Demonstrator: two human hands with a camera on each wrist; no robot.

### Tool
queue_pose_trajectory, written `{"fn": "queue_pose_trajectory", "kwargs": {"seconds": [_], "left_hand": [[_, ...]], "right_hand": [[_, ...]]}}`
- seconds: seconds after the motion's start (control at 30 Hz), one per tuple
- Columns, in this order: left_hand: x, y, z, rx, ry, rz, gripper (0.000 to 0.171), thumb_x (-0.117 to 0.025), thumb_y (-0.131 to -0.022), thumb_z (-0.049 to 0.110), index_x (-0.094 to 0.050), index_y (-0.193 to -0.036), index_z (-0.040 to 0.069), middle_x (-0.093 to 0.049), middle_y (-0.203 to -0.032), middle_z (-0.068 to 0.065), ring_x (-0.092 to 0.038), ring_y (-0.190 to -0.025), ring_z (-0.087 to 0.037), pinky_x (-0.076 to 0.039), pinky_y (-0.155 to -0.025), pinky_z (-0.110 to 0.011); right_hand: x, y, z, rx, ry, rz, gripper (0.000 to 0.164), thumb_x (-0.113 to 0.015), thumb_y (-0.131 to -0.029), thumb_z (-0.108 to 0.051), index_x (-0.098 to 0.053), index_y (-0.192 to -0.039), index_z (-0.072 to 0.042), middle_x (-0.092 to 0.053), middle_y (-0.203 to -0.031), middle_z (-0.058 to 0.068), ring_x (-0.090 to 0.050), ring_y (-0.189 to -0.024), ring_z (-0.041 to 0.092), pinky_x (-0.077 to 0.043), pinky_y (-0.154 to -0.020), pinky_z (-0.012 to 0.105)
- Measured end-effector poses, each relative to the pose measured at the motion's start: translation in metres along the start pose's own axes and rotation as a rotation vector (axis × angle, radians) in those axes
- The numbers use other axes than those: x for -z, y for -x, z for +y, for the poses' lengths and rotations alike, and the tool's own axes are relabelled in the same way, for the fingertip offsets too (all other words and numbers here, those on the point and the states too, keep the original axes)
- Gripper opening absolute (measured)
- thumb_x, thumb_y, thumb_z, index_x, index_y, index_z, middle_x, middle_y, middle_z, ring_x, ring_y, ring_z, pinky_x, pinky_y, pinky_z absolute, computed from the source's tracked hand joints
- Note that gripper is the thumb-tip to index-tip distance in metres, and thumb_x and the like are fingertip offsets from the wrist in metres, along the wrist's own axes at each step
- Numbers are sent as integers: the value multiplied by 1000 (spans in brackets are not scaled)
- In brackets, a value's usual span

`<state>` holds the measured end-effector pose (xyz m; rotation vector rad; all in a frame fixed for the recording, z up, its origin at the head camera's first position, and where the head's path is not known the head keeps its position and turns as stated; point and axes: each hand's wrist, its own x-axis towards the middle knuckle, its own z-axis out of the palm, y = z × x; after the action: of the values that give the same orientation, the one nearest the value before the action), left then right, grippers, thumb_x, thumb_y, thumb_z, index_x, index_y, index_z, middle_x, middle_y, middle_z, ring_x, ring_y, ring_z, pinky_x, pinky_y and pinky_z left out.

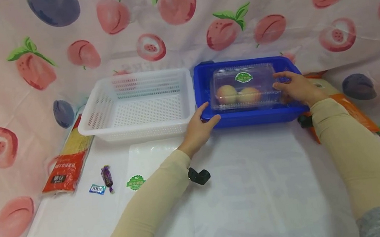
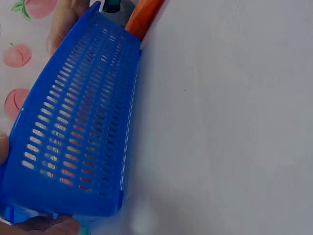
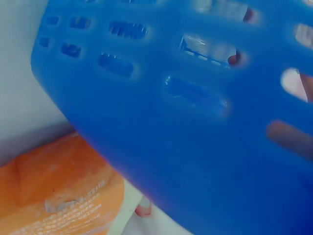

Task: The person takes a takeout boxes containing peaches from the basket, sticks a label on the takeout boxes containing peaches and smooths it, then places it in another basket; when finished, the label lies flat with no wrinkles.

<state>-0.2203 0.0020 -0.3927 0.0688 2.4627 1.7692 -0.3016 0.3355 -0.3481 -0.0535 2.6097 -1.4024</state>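
Note:
A clear plastic container (image 1: pixel 266 92) with a green label lies in the blue basket (image 1: pixel 255 118), and two round yellow-red fruits (image 1: pixel 226 94) show through it. My right hand (image 1: pixel 297 88) reaches over the basket's right rim, its fingers spread at the container's right end. Through the slots in the right wrist view, parts of that hand show inside the wall. At the basket's front left corner is my left hand (image 1: pixel 196 130), thumb and forefinger apart, close to the rim. Fingers (image 2: pixel 54 226) of it appear by the blue rim in the left wrist view.
A white basket (image 1: pixel 141 131) stands left of the blue one. A red and yellow packet (image 1: pixel 67 162), a purple wrapped candy (image 1: pixel 107 178) and a small blue packet (image 1: pixel 97 189) lie farther left. An orange bag (image 1: pixel 354 109) lies on the right. Fruit-print cloth hangs behind.

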Motion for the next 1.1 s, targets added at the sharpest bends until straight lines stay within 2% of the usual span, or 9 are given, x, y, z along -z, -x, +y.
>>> {"fn": "queue_pose_trajectory", "kwargs": {"seconds": [0.07, 0.2, 0.3, 0.37, 0.43, 0.63, 0.8, 0.97, 1.1], "left_hand": [[-2, 1, 2, 9, -2, 4, 69, -69, -95, 42, -39, -155, 27, -39, -157, -4, -42, -138, -21, -39, -109, -39], [-4, 2, 3, 21, 9, 10, 69, -69, -95, 41, -38, -156, 28, -38, -158, -4, -41, -139, -21, -38, -109, -39], [-4, 3, 2, 19, 22, 14, 70, -69, -95, 39, -38, -156, 26, -37, -158, -4, -43, -136, -21, -39, -108, -38], [-3, 3, 2, 13, 26, 17, 70, -69, -95, 38, -38, -156, 25, -38, -158, -5, -44, -135, -21, -40, -108, -38], [-3, 3, 2, 5, 34, 19, 70, -70, -95, 38, -37, -156, 24, -38, -157, -6, -44, -135, -21, -40, -107, -37], [-3, 4, 1, 17, 37, 16, 69, -70, -95, 34, -37, -156, 24, -38, -157, -7, -46, -133, -21, -42, -106, -38], [-3, 6, 0, 29, 36, 19, 68, -69, -96, 31, -38, -156, 23, -37, -158, -7, -44, -136, -23, -40, -108, -41], [-3, 7, 0, 35, 30, 19, 68, -69, -96, 33, -38, -156, 23, -35, -159, -6, -41, -138, -24, -39, -109, -42], [-2, 4, 3, 24, 24, 29, 68, -70, -95, 35, -40, -155, 25, -38, -157, -5, -45, -134, -22, -41, -106, -40]], "right_hand": [[1, 0, 1, -7, 8, -4, 61, -55, -105, -26, -29, -155, -2, -66, -84, 6, -66, -62, 14, -58, -62, 33], [2, 2, 2, -18, 80, -17, 67, -52, -105, -37, -26, -158, -7, -63, -110, 25, -68, -72, 17, -57, -71, 34], [2, 3, 2, -39, 138, -41, 72, -49, -104, -47, -20, -161, -13, -49, -135, 33, -68, -88, 25, -53, -88, 45], [2, 3, 2, -53, 162, -56, 75, -48, -103, -50, -16, -162, -16, -41, -144, 34, -65, -98, 31, -47, -96, 54], [1, 2, 2, -58, 171, -67, 77, -48, -103, -52, -13, -162, -16, -38, -146, 35, -63, -104, 35, -44, -99, 59], [1, 1, 9, -54, 181, -96, 77, -49, -103, -48, -12, -162, -14, -46, -137, 36, -68, -95, 29, -51, -90, 50], [-1, 0, 14, -64, 158, -107, 78, -50, -103, -48, -12, -162, -15, -41, -142, 36, -67, -99, 31, -51, -93, 52], [-2, -1, 14, -41, 156, -110, 77, -52, -103, -46, -15, -162, -14, -42, -142, 34, -67, -96, 27, -55, -86, 43], [0, -3, 10, -26, 191, -101, 79, -51, -102, -50, -15, -162, -13, -43, -142, 36, -68, -99, 32, -50, -94, 52]]}}
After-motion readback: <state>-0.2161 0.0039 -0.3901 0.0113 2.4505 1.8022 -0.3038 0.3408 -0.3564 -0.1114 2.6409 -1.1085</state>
